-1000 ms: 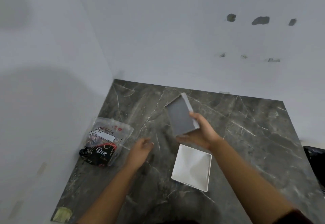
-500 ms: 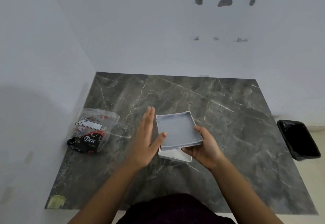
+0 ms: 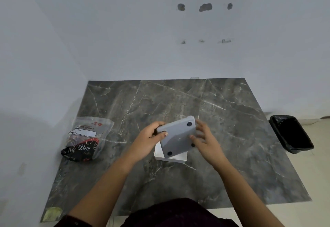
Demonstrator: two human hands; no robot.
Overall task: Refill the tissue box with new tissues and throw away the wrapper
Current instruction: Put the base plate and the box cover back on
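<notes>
The grey bottom panel (image 3: 178, 137) of the tissue box is tilted above the table, its underside with small black feet facing up. My left hand (image 3: 148, 141) grips its left edge. My right hand (image 3: 205, 141) lies against its right edge with fingers spread, thumb touching the face. Right beneath the panel the white tissue box (image 3: 159, 152) stands on the table, mostly hidden. A wrapped pack of new tissues (image 3: 85, 139), clear plastic with a black "Dove" print, lies at the table's left edge, away from both hands.
The dark marble table (image 3: 232, 119) sits in a corner, with walls at the back and left. A black lined bin (image 3: 292, 134) stands on the floor to the right. A yellowish patch (image 3: 52, 212) marks the near left corner.
The grey panel has been flipped, feet side up now. My left hand has taken hold of its left edge, and my right hand has loosened to the right edge.
</notes>
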